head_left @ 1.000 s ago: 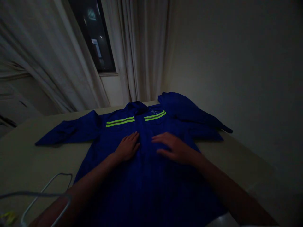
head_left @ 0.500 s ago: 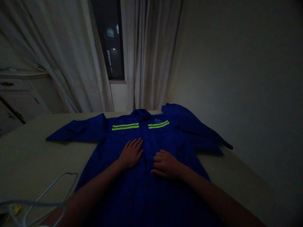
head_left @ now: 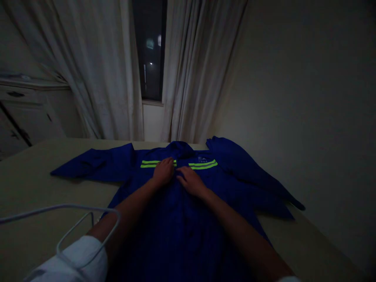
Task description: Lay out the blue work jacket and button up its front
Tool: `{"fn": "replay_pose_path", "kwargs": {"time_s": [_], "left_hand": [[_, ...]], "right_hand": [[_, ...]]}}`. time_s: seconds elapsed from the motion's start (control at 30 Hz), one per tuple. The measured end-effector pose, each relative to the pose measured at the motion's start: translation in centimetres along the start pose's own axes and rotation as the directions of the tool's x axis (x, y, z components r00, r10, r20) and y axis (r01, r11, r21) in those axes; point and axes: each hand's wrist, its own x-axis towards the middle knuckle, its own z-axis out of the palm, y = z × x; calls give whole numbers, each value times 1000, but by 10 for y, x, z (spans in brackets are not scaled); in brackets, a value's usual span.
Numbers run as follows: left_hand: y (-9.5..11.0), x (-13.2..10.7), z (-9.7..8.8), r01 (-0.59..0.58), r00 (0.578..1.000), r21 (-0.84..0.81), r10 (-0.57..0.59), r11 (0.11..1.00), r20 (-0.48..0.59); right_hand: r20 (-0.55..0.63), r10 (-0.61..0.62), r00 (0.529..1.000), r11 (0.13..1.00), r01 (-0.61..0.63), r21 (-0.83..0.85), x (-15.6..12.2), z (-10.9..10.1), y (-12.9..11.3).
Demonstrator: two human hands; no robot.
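Note:
A dark blue work jacket (head_left: 164,219) lies front up, collar away from me, with a yellow-green reflective stripe on each side of the chest. My left hand (head_left: 164,171) is at the front opening, over the inner end of the left stripe. Its fingers are bent down and closed on the cloth. Just right of the opening rests my right hand (head_left: 191,181), with fingers stretched towards the left hand and the thumb apart below them. Dim light hides the fingertips' exact contact. Both sleeves are spread sideways, the right one folded in layers.
The jacket lies on a pale table (head_left: 23,196). A white cord (head_left: 70,206) loops over my left forearm. Behind the table hang curtains (head_left: 102,78) beside a dark window (head_left: 149,51). A wall (head_left: 308,98) borders the right side, and a cabinet (head_left: 32,105) stands at far left.
Both hands have moved up the jacket, from mid-front to the chest stripes, and closer together. My left hand went from flat to bent fingers; my right fingers straightened. The view shifted slightly.

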Motion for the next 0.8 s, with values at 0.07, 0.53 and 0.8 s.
{"fn": "replay_pose_path", "kwargs": {"time_s": [0.07,0.53,0.8], "left_hand": [[-10,7,10,25,1000,15,-25,1000,-5],[-20,7,23,34,999,64,-32,997,-33],[-13,42,9,22,999,167,-29,986,39]], "right_hand": [[-15,161,987,987,-160,20,42,16,8],[-90,461,883,886,-464,-16,116,54,62],[-141,395,908,910,-408,-74,116,59,65]]}}
